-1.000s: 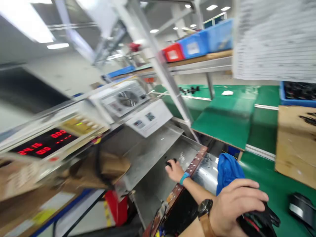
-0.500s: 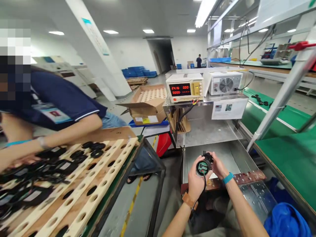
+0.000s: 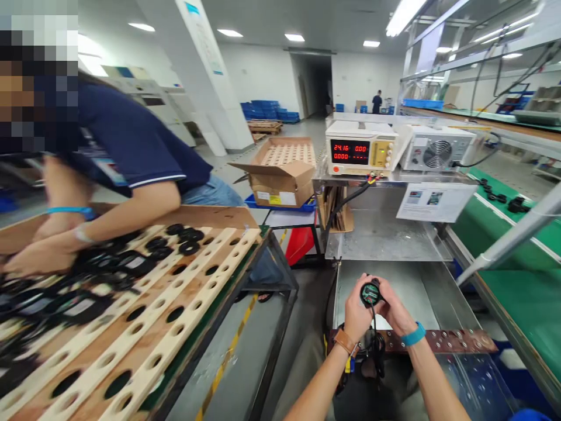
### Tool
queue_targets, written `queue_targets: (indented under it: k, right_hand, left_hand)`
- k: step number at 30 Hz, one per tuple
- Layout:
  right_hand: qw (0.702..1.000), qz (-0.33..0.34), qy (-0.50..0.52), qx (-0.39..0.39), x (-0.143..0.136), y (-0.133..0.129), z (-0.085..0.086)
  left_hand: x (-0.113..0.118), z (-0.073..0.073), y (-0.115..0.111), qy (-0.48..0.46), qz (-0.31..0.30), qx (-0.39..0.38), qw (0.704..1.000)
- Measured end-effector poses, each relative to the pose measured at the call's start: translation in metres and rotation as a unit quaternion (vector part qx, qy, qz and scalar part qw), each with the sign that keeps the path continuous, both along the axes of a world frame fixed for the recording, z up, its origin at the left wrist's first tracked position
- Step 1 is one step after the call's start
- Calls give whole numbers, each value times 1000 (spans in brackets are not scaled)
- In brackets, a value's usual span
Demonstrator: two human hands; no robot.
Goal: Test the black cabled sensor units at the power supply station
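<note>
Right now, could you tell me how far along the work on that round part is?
In hand: both the left hand and right hand hold the round black part over the metal tray. Many similar parts still lie on the wooden rack. Nothing visibly finished.

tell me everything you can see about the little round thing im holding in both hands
The small round part is a black disc-shaped unit with a green face turned toward the camera; markings on it are too small to read. Its body looks like dark plastic. A thin black cable hangs from its underside down between the wrists. The left hand grips it from the left and below, the right hand from the right, fingers curled around its rim. It is held in the air above the metal trough, below the power supply.
</note>
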State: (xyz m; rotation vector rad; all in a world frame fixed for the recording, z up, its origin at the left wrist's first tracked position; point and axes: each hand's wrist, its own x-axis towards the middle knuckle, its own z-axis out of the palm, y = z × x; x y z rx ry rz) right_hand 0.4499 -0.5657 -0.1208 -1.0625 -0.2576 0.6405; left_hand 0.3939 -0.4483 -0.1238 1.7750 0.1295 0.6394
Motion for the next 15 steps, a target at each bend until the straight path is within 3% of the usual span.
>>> queue_targets:
  k: [3, 8, 10, 12, 15]
  right_hand:
    - [998, -16, -11, -54, -8, -1, -1]
    - [983, -51, 34, -173, 5, 7, -10]
    - [982, -47, 60, -173, 8, 6, -5]
    - [980, -34, 107, -165, 7, -1, 4]
    - [976, 12, 163, -147, 9, -14, 19]
  left_hand:
    - [-5, -5, -1, -11, -25, -4, 1000]
    - [-4, -12, 7, 10, -72, 50, 996]
    - [-11, -10, 5, 36, -41, 9, 998]
    - [-25, -7, -2, 72, -23, -78, 994]
    - [-53, -2, -15, 122, -151, -153, 969]
